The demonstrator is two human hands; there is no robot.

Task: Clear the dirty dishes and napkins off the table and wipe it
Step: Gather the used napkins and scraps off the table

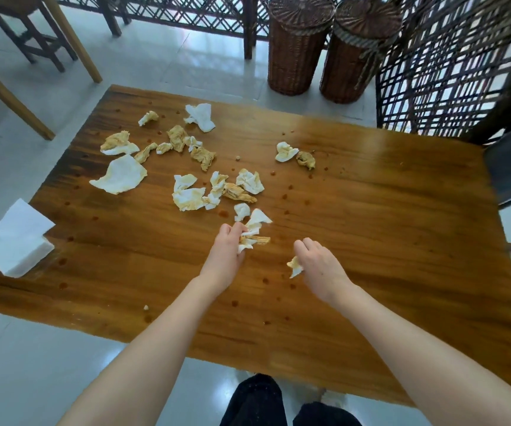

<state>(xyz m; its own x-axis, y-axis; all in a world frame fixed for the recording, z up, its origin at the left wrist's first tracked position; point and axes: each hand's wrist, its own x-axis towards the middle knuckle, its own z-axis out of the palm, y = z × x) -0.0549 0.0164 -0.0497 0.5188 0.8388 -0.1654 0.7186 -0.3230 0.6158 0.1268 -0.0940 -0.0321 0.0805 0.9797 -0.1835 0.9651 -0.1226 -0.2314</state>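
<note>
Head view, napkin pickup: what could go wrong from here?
1. The left hand grips a loose napkin bundle with ends sticking out, the right hand a small napkin scrap; reaching for more may drop pieces.
2. Sauce spots dot the table; dragged napkins could smear them.
3. The clean napkin stack overhangs the table's left edge; a sweep might knock it off.

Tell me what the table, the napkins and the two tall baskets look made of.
The table: wood, glossy varnish; grain streaks and glare show.
The napkins: thin paper tissue, crumpled, stained yellow-brown.
The baskets: likely woven wicker or rattan, dark brown; weave shows on walls and lids.
</note>
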